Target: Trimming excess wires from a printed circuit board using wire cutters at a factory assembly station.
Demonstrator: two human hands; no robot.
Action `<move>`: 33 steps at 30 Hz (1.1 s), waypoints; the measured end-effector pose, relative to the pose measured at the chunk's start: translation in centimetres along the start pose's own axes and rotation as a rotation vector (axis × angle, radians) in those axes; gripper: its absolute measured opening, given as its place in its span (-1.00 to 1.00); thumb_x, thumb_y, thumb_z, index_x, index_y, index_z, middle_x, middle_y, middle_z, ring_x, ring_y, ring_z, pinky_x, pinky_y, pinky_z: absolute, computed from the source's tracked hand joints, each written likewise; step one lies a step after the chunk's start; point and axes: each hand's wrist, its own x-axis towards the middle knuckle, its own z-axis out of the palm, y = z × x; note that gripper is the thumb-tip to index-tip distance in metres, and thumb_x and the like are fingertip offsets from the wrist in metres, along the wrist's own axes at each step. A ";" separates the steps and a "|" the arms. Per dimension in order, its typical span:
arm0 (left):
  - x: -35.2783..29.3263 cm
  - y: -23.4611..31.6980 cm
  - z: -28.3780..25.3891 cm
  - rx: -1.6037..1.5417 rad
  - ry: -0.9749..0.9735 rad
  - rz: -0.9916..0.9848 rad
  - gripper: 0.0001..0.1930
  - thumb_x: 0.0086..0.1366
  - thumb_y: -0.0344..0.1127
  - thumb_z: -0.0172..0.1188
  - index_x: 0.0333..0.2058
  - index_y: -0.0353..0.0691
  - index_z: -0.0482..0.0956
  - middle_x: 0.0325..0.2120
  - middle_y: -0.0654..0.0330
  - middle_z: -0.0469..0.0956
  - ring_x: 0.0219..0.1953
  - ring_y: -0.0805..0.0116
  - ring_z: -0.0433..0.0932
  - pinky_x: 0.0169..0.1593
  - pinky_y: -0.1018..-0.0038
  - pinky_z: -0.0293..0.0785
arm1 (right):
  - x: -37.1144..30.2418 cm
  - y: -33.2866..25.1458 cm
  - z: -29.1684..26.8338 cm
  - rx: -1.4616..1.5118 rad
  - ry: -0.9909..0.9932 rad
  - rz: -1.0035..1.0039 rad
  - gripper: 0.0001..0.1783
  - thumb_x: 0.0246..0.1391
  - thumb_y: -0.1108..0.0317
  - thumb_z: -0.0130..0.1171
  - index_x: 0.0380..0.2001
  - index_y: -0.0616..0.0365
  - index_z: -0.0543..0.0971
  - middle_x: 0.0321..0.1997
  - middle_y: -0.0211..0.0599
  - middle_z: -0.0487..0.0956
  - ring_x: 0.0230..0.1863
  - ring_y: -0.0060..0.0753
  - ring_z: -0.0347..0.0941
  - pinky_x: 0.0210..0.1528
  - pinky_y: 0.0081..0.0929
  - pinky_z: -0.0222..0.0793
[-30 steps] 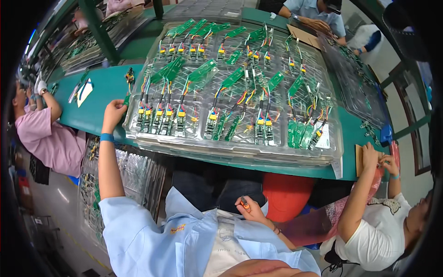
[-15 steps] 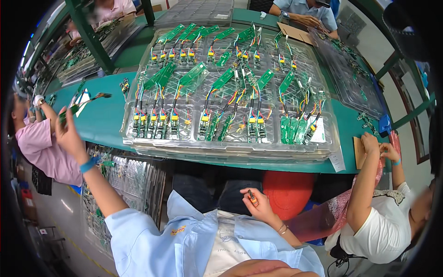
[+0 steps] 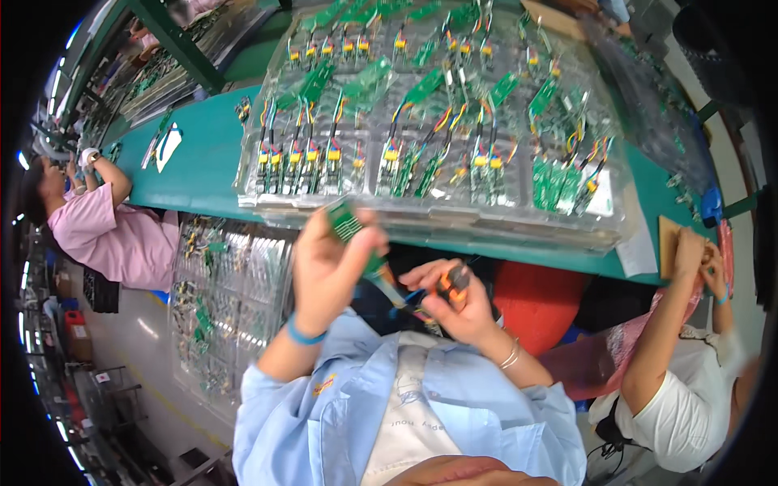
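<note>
Between the thumb and fingers of my left hand (image 3: 328, 263) is a green circuit board (image 3: 345, 223), held in front of the tray's near edge. Coloured wires (image 3: 392, 293) trail from its lower end toward my right hand, with a small part at their end, blurred. My right hand (image 3: 474, 317) is closed around a small orange-and-black hand tool (image 3: 454, 285); its exact kind does not show. The right fingertips are close to the wires, but I cannot tell whether they touch. Beyond both hands, a clear plastic tray (image 3: 324, 200) carries rows of wired green boards with yellow components.
The tray tops a stack on the green table (image 3: 194, 182). More trays of boards (image 3: 231, 324) stand low at the left. A person in pink (image 3: 109, 231) works at the left, another in white (image 3: 668, 397) at the right. A red seat (image 3: 531, 304) is under the table edge.
My left hand has come in from the far left with the circuit board, to beside my right hand. My right hand has risen slightly with the tool. The view has shifted.
</note>
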 end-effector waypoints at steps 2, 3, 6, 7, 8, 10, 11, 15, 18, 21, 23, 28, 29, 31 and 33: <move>0.7 -2.7 1.4 -0.126 0.016 -0.086 -0.77 0.08 -0.54 0.02 -0.23 -0.32 0.32 -0.49 0.15 0.44 -0.49 0.46 0.42 -0.37 0.65 0.36 | -0.9 -0.5 0.0 0.191 0.092 0.196 -0.80 -0.15 0.57 0.06 -0.38 0.22 0.32 -0.41 -0.26 0.44 -0.55 -0.58 0.30 -0.50 -0.71 0.27; 0.8 -3.5 1.7 -0.160 0.012 -0.112 -0.77 0.09 -0.52 0.03 -0.23 -0.33 0.32 -0.49 0.15 0.44 -0.49 0.46 0.41 -0.37 0.66 0.36 | -1.1 -0.6 -0.1 0.241 0.135 0.231 -0.79 -0.14 0.58 0.05 -0.37 0.22 0.32 -0.45 -0.29 0.43 -0.60 -0.61 0.27 -0.52 -0.73 0.24; 0.7 -3.8 2.8 -0.071 -0.042 -0.096 -0.75 0.11 -0.51 0.01 -0.20 -0.34 0.31 -0.47 0.12 0.44 -0.48 0.44 0.42 -0.38 0.65 0.35 | -1.4 -1.2 -0.8 0.225 0.284 0.177 -0.74 -0.17 0.58 0.09 -0.32 0.22 0.35 -0.51 -0.34 0.41 -0.57 -0.63 0.26 -0.49 -0.76 0.22; 0.5 -4.0 3.0 -0.065 -0.061 -0.134 -0.75 0.11 -0.51 0.01 -0.20 -0.34 0.31 -0.47 0.12 0.44 -0.48 0.44 0.42 -0.38 0.65 0.35 | -1.5 -1.3 -1.0 0.239 0.323 0.186 -0.74 -0.17 0.58 0.09 -0.32 0.22 0.35 -0.51 -0.34 0.41 -0.57 -0.63 0.26 -0.49 -0.76 0.22; 0.4 -4.1 3.2 -0.120 -0.083 -0.175 -0.74 0.11 -0.51 0.01 -0.18 -0.34 0.30 -0.46 0.11 0.44 -0.47 0.43 0.42 -0.37 0.64 0.36 | -1.7 -1.5 -1.3 0.252 0.312 0.204 -0.73 -0.17 0.57 0.09 -0.32 0.22 0.35 -0.51 -0.34 0.41 -0.56 -0.63 0.26 -0.48 -0.76 0.21; 0.6 -4.3 3.4 -0.231 -0.109 -0.224 -0.70 0.10 -0.52 0.00 -0.14 -0.35 0.28 -0.43 0.08 0.44 -0.46 0.41 0.43 -0.36 0.62 0.38 | -1.5 -1.8 -2.1 0.271 0.255 0.225 -0.72 -0.18 0.56 0.10 -0.31 0.22 0.35 -0.52 -0.36 0.40 -0.54 -0.63 0.27 -0.46 -0.76 0.21; 0.7 -4.4 3.4 -0.286 -0.119 -0.246 -0.69 0.10 -0.52 -0.01 -0.13 -0.35 0.28 -0.42 0.06 0.44 -0.45 0.40 0.43 -0.35 0.61 0.39 | -1.6 -2.0 -2.3 0.281 0.223 0.233 -0.72 -0.18 0.56 0.10 -0.30 0.22 0.35 -0.52 -0.36 0.40 -0.53 -0.63 0.27 -0.45 -0.76 0.21; 0.1 -4.7 3.0 -0.271 -0.296 -0.277 -0.62 0.08 -0.52 0.00 -0.07 -0.35 0.24 -0.37 0.02 0.44 -0.42 0.37 0.45 -0.32 0.56 0.42 | -1.7 -2.7 -2.8 0.319 0.234 0.227 -0.72 -0.18 0.56 0.11 -0.30 0.22 0.36 -0.52 -0.37 0.40 -0.51 -0.63 0.26 -0.44 -0.75 0.20; 0.0 -4.6 2.8 -0.268 -0.347 -0.307 -0.58 0.07 -0.53 0.01 -0.05 -0.35 0.22 -0.35 0.00 0.44 -0.40 0.35 0.46 -0.31 0.54 0.44 | -1.7 -2.9 -3.0 0.340 0.241 0.226 -0.72 -0.18 0.56 0.11 -0.30 0.22 0.36 -0.52 -0.38 0.40 -0.51 -0.63 0.26 -0.44 -0.75 0.19; 0.1 -4.5 2.9 -0.292 -0.347 -0.366 -0.53 0.05 -0.52 0.04 -0.02 -0.35 0.19 -0.33 -0.02 0.44 -0.37 0.33 0.46 -0.30 0.51 0.46 | -1.7 -3.0 -3.1 0.342 0.272 0.223 -0.72 -0.17 0.56 0.10 -0.30 0.22 0.36 -0.52 -0.37 0.40 -0.51 -0.62 0.26 -0.45 -0.74 0.19; 0.0 -4.8 3.1 -0.296 -0.333 -0.371 -0.54 0.05 -0.52 0.04 -0.03 -0.35 0.19 -0.33 -0.02 0.44 -0.37 0.33 0.46 -0.31 0.51 0.46 | -1.7 -3.0 -3.2 0.357 0.277 0.229 -0.72 -0.17 0.56 0.10 -0.30 0.22 0.36 -0.52 -0.37 0.40 -0.51 -0.62 0.26 -0.45 -0.74 0.19; -0.1 -5.6 2.9 -0.341 -0.299 -0.342 -0.59 0.05 -0.51 0.04 -0.08 -0.36 0.22 -0.36 -0.01 0.44 -0.39 0.32 0.46 -0.34 0.49 0.47 | -1.8 -2.6 -3.5 0.304 0.279 0.188 -0.72 -0.17 0.55 0.11 -0.30 0.22 0.36 -0.52 -0.36 0.40 -0.52 -0.62 0.27 -0.44 -0.74 0.20; -0.1 -5.8 2.6 -0.360 -0.308 -0.314 -0.62 0.05 -0.51 0.04 -0.11 -0.36 0.23 -0.36 -0.01 0.44 -0.40 0.32 0.46 -0.34 0.49 0.47 | -1.8 -2.4 -3.5 0.225 0.273 0.129 -0.72 -0.17 0.55 0.11 -0.30 0.22 0.36 -0.52 -0.36 0.40 -0.52 -0.62 0.27 -0.44 -0.73 0.21; -0.1 -6.0 2.4 -0.398 -0.323 -0.259 -0.66 0.06 -0.50 0.04 -0.15 -0.35 0.26 -0.38 0.00 0.43 -0.41 0.32 0.46 -0.35 0.48 0.47 | -1.9 -2.1 -3.5 0.067 0.258 0.012 -0.71 -0.16 0.54 0.11 -0.29 0.22 0.35 -0.52 -0.36 0.40 -0.52 -0.62 0.28 -0.44 -0.73 0.22; 0.0 -6.1 2.3 -0.436 -0.329 -0.259 -0.67 0.06 -0.51 0.04 -0.15 -0.34 0.25 -0.39 0.00 0.43 -0.42 0.31 0.46 -0.35 0.48 0.47 | -1.8 -2.1 -3.3 0.100 0.259 0.066 -0.71 -0.16 0.53 0.11 -0.29 0.22 0.35 -0.52 -0.36 0.40 -0.52 -0.62 0.28 -0.44 -0.73 0.22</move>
